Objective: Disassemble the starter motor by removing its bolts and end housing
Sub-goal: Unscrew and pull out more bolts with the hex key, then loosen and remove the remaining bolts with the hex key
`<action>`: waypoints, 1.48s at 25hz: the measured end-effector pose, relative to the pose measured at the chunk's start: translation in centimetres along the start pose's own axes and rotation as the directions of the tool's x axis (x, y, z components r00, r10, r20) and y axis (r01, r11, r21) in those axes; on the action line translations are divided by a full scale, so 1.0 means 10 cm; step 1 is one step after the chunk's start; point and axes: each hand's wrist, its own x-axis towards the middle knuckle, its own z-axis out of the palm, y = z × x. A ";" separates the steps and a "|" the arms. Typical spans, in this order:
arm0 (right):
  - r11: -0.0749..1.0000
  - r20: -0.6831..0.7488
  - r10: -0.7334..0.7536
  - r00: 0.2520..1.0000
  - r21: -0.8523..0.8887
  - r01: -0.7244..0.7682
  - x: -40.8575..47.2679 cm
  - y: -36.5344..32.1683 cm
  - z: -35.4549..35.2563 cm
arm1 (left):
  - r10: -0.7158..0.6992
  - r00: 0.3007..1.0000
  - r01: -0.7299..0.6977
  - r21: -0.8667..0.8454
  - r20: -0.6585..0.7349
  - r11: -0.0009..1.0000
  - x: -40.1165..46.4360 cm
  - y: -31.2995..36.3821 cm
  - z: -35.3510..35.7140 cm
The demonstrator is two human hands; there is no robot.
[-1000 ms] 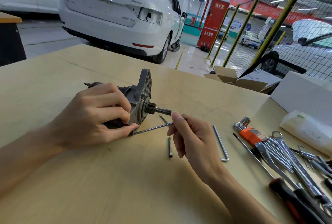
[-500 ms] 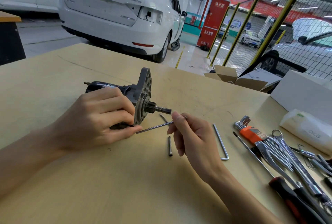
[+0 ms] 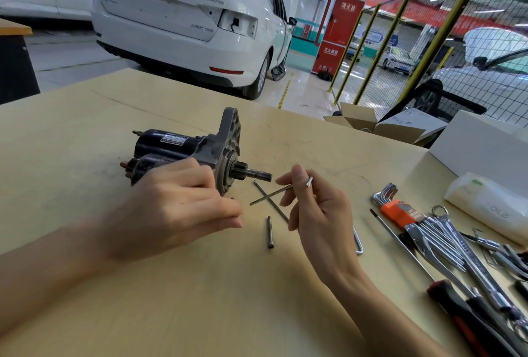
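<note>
The starter motor [image 3: 183, 153] lies on its side on the wooden workbench [image 3: 200, 299], its pinion shaft [image 3: 254, 173] pointing right and the grey end housing [image 3: 227, 145] standing upright at that end. My left hand [image 3: 171, 208] sits at the near side of the motor body, fingers extended and blurred; whether it rests against the body I cannot tell. My right hand [image 3: 317, 213] is raised just right of the shaft tip, thumb and forefinger pinching a long through bolt [image 3: 271, 193] near its head, the threaded end slanting down-left, clear of the housing. A second long bolt [image 3: 270, 199] lies on the bench beneath it, crossing it in view. A short bolt [image 3: 269, 232] lies nearer me. A hex key set [image 3: 400, 210] in an orange holder and several combination wrenches [image 3: 457, 245] lie at the right.
</note>
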 end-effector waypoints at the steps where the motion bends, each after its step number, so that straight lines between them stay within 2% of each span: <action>1: 1.000 -0.020 0.000 1.000 -0.004 0.000 0.00 0.00 0.00 | 0.016 0.999 -0.015 -0.008 0.032 1.000 0.00 0.04 0.04; 5: 1.000 -0.031 -0.009 0.999 -0.010 0.008 0.00 0.00 0.01 | 0.100 0.976 -0.104 0.011 0.191 0.995 -0.01 0.13 0.16; 14: 1.000 -0.007 -0.011 1.000 -0.016 0.011 -0.01 0.00 0.03 | 0.067 0.940 -0.099 0.077 0.335 0.992 -0.01 0.15 0.16; 20: 1.000 -0.010 -0.023 1.000 -0.015 0.023 0.00 0.00 0.03 | 0.061 0.958 -0.087 0.083 0.281 0.993 0.00 0.10 0.11; 22: 1.000 -0.025 -0.029 0.999 0.007 0.029 0.00 0.00 0.02 | -0.019 0.984 -0.004 0.128 0.180 0.992 0.03 0.06 0.08; 24: 0.999 -0.028 -0.036 0.999 0.030 0.037 0.00 0.00 0.02 | -0.227 0.973 0.230 0.185 -0.039 0.956 0.07 -0.01 0.03; 26: 0.997 -0.006 -0.056 0.998 0.049 0.056 0.00 0.00 0.00 | -0.444 0.866 0.486 0.175 -0.230 0.856 0.07 -0.12 -0.05; 27: 0.995 0.022 -0.072 0.997 0.063 0.071 -0.01 0.00 0.00 | -0.529 0.807 0.577 0.154 -0.262 0.802 0.05 -0.19 -0.09; 29: 0.991 0.099 -0.111 0.989 0.082 0.103 -0.03 0.00 0.00 | -0.650 0.718 0.688 0.108 -0.249 0.718 0.00 -0.29 -0.13; 31: 0.993 0.154 -0.115 0.981 0.057 0.107 -0.05 0.01 0.02 | -0.698 0.688 0.722 0.092 -0.200 0.686 -0.02 -0.30 -0.10; 34: 0.996 0.123 -0.072 0.990 -0.052 0.078 -0.04 0.03 0.04 | -0.696 0.713 0.699 0.014 -0.084 0.715 -0.02 -0.26 -0.06; 37: 0.997 0.052 -0.056 0.997 -0.047 0.059 -0.01 0.02 0.01 | -0.667 0.744 0.664 -0.076 -0.027 0.744 -0.04 -0.27 -0.08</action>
